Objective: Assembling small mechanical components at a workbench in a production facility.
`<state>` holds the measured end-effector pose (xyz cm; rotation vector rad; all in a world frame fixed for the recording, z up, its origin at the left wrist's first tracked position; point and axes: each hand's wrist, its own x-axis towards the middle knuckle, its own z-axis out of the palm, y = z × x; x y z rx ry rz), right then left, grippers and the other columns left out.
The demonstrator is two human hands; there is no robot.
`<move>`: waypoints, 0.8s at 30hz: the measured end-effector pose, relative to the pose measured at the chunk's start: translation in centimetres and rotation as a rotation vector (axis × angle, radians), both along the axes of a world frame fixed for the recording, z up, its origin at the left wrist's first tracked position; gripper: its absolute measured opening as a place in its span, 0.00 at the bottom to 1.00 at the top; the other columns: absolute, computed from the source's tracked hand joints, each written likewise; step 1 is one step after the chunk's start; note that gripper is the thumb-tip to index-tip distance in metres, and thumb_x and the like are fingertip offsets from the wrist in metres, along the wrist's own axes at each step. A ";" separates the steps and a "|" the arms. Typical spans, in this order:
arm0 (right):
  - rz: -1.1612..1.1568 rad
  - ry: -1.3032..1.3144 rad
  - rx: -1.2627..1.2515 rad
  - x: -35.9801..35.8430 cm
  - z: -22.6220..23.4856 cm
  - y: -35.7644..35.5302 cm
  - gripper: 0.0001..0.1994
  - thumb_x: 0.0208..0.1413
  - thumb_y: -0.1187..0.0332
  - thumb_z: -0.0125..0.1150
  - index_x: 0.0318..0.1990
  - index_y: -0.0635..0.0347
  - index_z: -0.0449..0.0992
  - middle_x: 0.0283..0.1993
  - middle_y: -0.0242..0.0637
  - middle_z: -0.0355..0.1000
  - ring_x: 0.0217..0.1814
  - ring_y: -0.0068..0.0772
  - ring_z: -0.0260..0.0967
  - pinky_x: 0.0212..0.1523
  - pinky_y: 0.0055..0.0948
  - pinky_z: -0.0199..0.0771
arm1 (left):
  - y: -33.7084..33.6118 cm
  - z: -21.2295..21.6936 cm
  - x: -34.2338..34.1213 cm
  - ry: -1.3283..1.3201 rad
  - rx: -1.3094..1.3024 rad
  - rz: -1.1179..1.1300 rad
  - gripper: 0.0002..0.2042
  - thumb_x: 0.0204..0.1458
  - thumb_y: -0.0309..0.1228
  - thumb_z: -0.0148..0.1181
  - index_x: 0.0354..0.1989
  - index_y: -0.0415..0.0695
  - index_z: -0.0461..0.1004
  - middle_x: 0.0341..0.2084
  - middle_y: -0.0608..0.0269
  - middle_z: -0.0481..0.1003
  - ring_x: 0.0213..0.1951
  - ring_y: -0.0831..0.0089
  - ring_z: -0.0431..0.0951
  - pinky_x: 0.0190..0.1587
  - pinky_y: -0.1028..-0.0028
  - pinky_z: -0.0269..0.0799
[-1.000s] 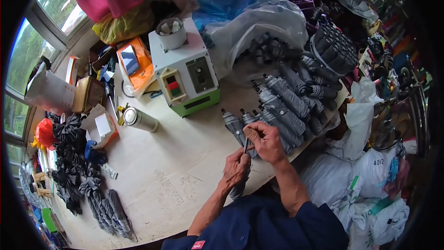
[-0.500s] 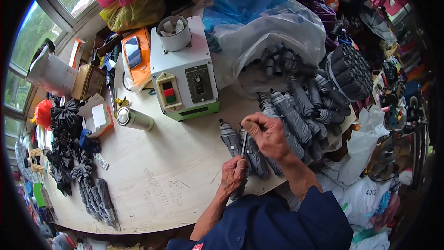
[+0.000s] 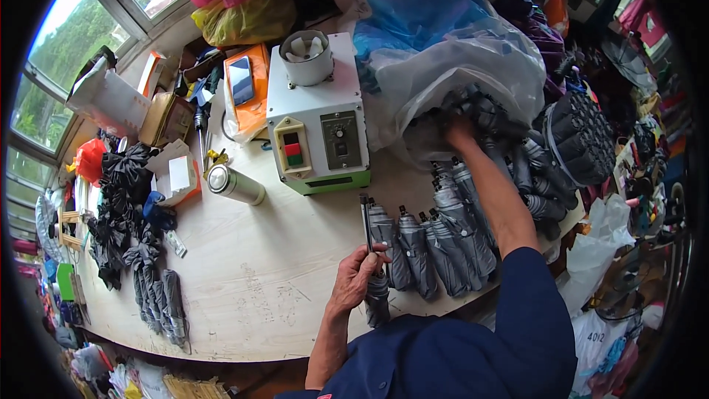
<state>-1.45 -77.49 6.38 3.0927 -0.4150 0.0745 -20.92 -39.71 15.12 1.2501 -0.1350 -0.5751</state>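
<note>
L hand (image 3: 360,275) clenched round folded grey umbrella (image 3: 377,292) at near edge of surface (image 3: 244,288), thin dark rod (image 3: 366,222) sticking up from grip. R hand (image 3: 459,133) reaching into clear plastic bag (image 3: 450,66) at far right edge, fingers among dark umbrellas; grip can't tell. Row of grey umbrellas (image 3: 443,244) btwn hands. White-green machine (image 3: 317,129) behind.

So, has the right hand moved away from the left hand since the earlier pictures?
Yes. The right hand has gone up the table, away from the left hand, to the clear plastic bag beside the white and green machine.
</note>
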 end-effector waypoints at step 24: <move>0.823 -0.369 1.384 -16.0 16.9 21.3 0.27 0.40 0.70 0.74 0.49 0.62 0.68 0.49 0.42 0.71 0.55 0.37 0.68 0.56 0.37 0.67 | -0.4 5.0 -0.2 -0.346 0.222 0.179 0.13 0.61 0.38 0.49 0.33 0.41 0.71 0.12 0.72 0.63 0.16 0.84 0.60 0.20 0.78 0.57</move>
